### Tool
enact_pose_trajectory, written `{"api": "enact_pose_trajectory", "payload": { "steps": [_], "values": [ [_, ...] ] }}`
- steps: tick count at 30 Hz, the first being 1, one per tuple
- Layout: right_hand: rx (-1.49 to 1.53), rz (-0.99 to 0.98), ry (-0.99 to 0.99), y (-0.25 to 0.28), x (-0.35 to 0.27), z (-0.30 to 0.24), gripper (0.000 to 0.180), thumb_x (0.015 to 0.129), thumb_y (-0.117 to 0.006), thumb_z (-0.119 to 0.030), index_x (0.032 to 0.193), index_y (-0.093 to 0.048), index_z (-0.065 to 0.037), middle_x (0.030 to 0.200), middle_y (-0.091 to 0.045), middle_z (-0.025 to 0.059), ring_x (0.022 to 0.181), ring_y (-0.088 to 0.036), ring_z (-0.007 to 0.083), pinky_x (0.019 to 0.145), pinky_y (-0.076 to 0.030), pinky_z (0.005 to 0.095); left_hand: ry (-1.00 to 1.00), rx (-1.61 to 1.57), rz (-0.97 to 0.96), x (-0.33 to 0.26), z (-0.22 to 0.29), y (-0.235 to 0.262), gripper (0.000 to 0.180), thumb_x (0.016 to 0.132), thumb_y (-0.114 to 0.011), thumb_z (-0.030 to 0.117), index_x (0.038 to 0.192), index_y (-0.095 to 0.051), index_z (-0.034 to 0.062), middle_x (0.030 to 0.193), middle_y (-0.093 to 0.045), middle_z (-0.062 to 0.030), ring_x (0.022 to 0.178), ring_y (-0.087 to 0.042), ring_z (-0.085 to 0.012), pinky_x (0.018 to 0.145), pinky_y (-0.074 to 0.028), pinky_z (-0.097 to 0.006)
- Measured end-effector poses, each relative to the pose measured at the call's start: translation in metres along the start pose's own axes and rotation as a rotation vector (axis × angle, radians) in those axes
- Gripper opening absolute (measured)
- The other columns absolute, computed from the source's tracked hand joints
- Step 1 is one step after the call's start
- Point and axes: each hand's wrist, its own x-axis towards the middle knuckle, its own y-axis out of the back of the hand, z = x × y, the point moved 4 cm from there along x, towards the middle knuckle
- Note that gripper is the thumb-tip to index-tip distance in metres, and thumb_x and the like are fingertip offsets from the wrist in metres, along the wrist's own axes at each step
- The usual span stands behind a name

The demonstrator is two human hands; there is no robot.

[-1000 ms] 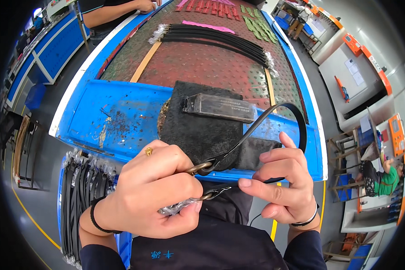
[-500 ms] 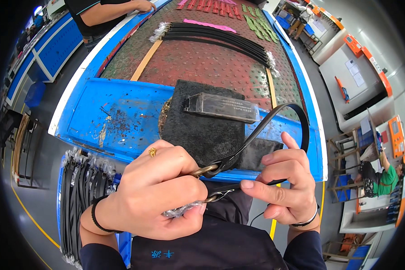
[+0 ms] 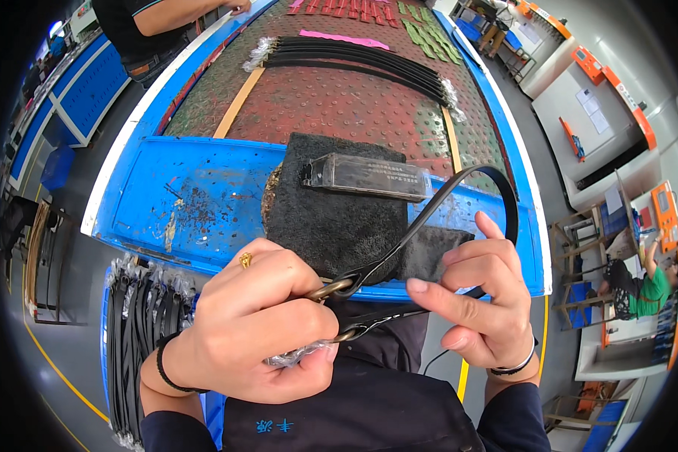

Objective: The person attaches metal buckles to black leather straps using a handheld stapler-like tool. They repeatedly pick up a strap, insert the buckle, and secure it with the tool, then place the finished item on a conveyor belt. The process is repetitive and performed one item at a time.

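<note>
- My left hand (image 3: 252,331) was curled shut around the ring end of a black strap (image 3: 437,207); the brass rings (image 3: 337,289) poked out past my knuckles, kept clear so I could get at them, and a crinkle of clear wrapping (image 3: 297,352) stuck out under my fingers.
- My right hand (image 3: 478,301) was pinching the strap's other run between thumb and forefinger; the strap rose from there in a loop over the blue bench edge (image 3: 203,196), likely held taut that way.
- Both hands sat close to my chest, just in front of a dark felt pad (image 3: 331,218) with a clear plastic block (image 3: 369,177) on it.
- More black straps (image 3: 139,331) hung bundled at my left, within reach; another bundle (image 3: 354,60) lay across the red studded mat (image 3: 316,105) farther off.
</note>
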Motion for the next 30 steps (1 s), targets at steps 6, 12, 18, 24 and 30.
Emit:
{"api": "enact_pose_trajectory", "payload": {
  "steps": [6, 12, 18, 24, 30],
  "values": [
    [0.030, 0.240, 0.055, 0.013, -0.017, -0.003, 0.044, 0.088, -0.042, -0.048, 0.102, -0.067, -0.014, 0.080, -0.052, 0.0006, 0.085, -0.053, 0.0201, 0.099, -0.031, 0.0486, -0.001, 0.013, -0.028, -0.007, -0.004, 0.003, 0.016, 0.053, -0.065, 0.011, 0.064, -0.056, 0.0058, 0.065, -0.044, -0.0068, 0.058, -0.044, -0.0210, 0.052, -0.034, -0.030],
    [-0.159, 0.177, -0.089, 0.000, -0.074, 0.019, 0.033, 0.088, -0.048, -0.038, 0.102, -0.064, -0.013, 0.103, -0.054, 0.0078, 0.105, -0.047, 0.0274, 0.100, -0.024, 0.0534, 0.063, -0.025, 0.125, -0.017, -0.013, 0.013, 0.017, 0.053, -0.065, 0.004, 0.068, -0.058, 0.0043, 0.066, -0.049, -0.0077, 0.056, -0.048, -0.0190, 0.054, -0.035, -0.028],
    [-0.365, -0.196, -0.514, -0.039, -0.077, 0.052, 0.034, 0.080, -0.059, -0.029, 0.104, -0.064, -0.006, 0.133, -0.039, 0.0163, 0.129, -0.022, 0.0404, 0.103, -0.008, 0.0580, 0.200, -0.234, 0.379, -0.034, -0.034, 0.002, 0.012, 0.067, -0.064, 0.008, 0.072, -0.056, 0.0016, 0.069, -0.051, -0.0098, 0.061, -0.046, -0.0174, 0.057, -0.037, -0.028],
    [-0.370, -0.204, -0.534, -0.043, -0.081, 0.058, 0.036, 0.078, -0.061, -0.028, 0.103, -0.064, -0.003, 0.138, -0.034, 0.0147, 0.131, -0.019, 0.0401, 0.103, -0.008, 0.0589, 0.494, -1.233, 0.466, -0.036, -0.052, -0.011, 0.015, 0.084, -0.051, 0.017, 0.085, -0.050, 0.0017, 0.077, -0.053, -0.0091, 0.066, -0.048, -0.0152, 0.066, -0.039, -0.031],
    [-0.362, -0.078, -0.614, -0.029, -0.092, 0.057, 0.032, 0.078, -0.060, -0.025, 0.103, -0.064, -0.004, 0.136, -0.037, 0.0166, 0.131, -0.019, 0.0402, 0.104, -0.008, 0.0567, 0.581, -1.607, 0.264, -0.028, -0.041, -0.005, 0.020, 0.083, -0.051, 0.025, 0.084, -0.049, 0.0059, 0.083, -0.046, -0.0046, 0.069, -0.045, -0.0144, 0.067, -0.033, -0.031]
  ]
}}
